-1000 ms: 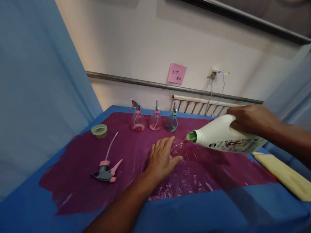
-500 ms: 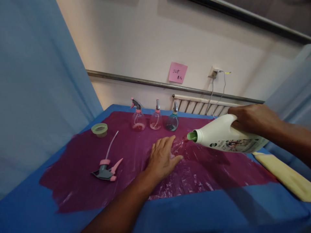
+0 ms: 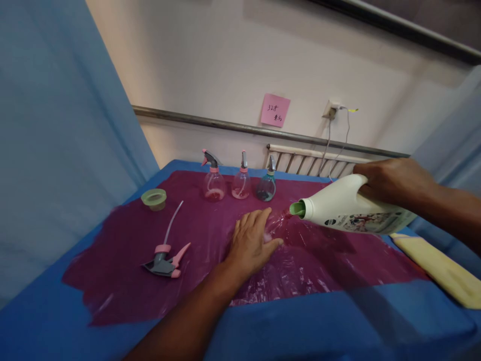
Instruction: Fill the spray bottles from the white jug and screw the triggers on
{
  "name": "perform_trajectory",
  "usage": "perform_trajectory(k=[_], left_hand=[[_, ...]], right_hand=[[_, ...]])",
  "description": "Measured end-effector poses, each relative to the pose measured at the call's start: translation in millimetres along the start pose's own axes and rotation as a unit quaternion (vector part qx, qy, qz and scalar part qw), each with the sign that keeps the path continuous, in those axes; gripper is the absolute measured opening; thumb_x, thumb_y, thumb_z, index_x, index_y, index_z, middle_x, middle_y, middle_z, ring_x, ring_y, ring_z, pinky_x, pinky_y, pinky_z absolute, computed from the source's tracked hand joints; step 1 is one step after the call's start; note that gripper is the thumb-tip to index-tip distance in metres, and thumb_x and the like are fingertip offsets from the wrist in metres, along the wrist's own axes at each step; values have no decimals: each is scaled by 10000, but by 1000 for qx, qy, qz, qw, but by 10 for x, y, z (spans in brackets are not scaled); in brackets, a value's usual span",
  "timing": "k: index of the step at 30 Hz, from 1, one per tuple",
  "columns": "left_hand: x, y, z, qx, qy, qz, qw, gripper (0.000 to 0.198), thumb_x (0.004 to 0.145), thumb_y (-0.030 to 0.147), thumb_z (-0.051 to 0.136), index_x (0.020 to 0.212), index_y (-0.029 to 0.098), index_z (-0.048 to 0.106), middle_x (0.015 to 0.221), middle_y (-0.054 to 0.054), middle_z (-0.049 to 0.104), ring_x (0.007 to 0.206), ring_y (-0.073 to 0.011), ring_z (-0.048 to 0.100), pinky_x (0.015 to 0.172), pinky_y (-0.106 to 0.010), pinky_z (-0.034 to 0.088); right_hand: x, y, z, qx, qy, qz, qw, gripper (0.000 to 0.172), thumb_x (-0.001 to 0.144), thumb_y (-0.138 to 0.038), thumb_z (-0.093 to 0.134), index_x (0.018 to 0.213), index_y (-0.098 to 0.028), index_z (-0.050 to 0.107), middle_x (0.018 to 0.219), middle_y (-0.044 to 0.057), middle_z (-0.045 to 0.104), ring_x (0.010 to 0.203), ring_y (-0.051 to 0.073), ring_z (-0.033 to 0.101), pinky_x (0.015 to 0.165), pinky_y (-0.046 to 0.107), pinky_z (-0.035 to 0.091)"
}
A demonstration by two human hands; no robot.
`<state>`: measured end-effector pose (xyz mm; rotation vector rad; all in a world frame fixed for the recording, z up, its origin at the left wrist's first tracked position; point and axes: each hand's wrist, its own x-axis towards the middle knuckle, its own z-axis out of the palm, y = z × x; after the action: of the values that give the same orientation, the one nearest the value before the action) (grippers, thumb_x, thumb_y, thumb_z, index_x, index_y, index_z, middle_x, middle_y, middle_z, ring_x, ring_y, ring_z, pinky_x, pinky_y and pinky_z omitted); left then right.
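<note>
My right hand [image 3: 391, 180] grips the handle of a cream detergent jug [image 3: 338, 208], tipped to the left with its green spout pointing down-left. Under that spout is a clear spray bottle without its head [image 3: 277, 224], hard to make out against the purple sheet. My left hand [image 3: 251, 240] is wrapped round this bottle, which leans with its neck toward the spout. Some pale liquid or foam shows by my thumb. A grey and pink spray head [image 3: 162, 263] with its tube lies to the left of my left forearm.
Three spray bottles stand at the back: two with pink collars [image 3: 214, 186] [image 3: 241, 185] and a teal one [image 3: 266, 187]. A green-lidded tub [image 3: 154, 199] sits at left. Purple plastic sheet [image 3: 124, 260] covers the blue table [image 3: 300, 326]. A folded yellow cloth [image 3: 436, 265] lies at right.
Almost nothing differs. The jug and both hands keep their places, and the whole view has shifted very slightly. The pale patch by my left thumb looks a little larger.
</note>
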<state>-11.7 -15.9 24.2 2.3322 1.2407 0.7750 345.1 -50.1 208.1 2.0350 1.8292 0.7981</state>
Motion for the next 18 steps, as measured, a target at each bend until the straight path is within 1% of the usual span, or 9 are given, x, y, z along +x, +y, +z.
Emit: perform_trajectory(k=[5,9,12,18], left_hand=[[-3,0,1,1,-4,-2,1000,782,997,374,857,1693,285,510,1683,-115,619,1559,-388,559,1319,-655,425],[0,-5,6,1,-3,2,1000,793,1002,379,861,1702,280,500,1694,-119,609,1565,-388,552,1320,-650,422],[3,0,2,0,-6,0,1000,809,995,383,871,1705,274,498,1699,-122,605,1568,-393,548,1321,-649,420],[-3,8,-3,-2,-2,-2,1000,787,992,364,859,1696,286,515,1681,-125,620,1558,-393,559,1314,-641,429]], right_hand=[[-1,22,31,9,23,-9,1000,182,932,-384,552,986,-291,699,957,62,818,799,270,720,634,350,293],[-14,15,-1,18,34,-17,999,179,930,-372,550,964,-285,703,904,58,804,745,244,683,623,340,286],[-16,7,-26,30,39,-19,999,167,908,-373,570,944,-285,708,882,63,800,727,251,665,612,339,285],[-11,9,-24,15,30,-15,999,179,915,-380,544,956,-287,692,882,61,793,745,264,687,619,350,298]])
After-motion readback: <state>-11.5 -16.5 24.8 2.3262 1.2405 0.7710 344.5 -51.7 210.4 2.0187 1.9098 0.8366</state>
